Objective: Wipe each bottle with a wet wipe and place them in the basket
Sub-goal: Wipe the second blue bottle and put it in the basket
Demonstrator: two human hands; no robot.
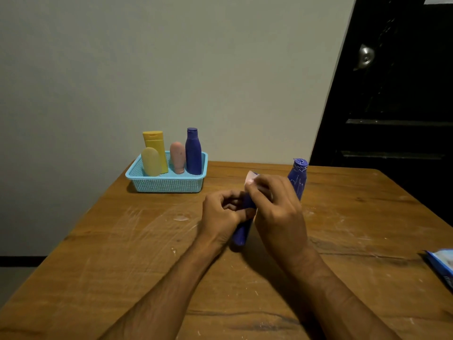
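Observation:
My left hand [221, 212] grips a blue bottle [241, 233], held tilted above the middle of the wooden table [122, 266]. My right hand [274, 207] presses a white wet wipe [251, 177] around the bottle's upper part, which is hidden. A second blue bottle [298, 177] stands upright just behind my right hand. The light blue basket [166, 185] at the back left holds a yellow bottle [155, 146], a pale yellow bottle [151, 165], a pink bottle [177, 157] and a blue bottle [193, 152], all upright.
A blue pack of wet wipes [441, 266] lies at the table's right edge, cut off by the frame. A grey wall stands behind the table. A dark door [392, 94] with a metal knob is at the back right.

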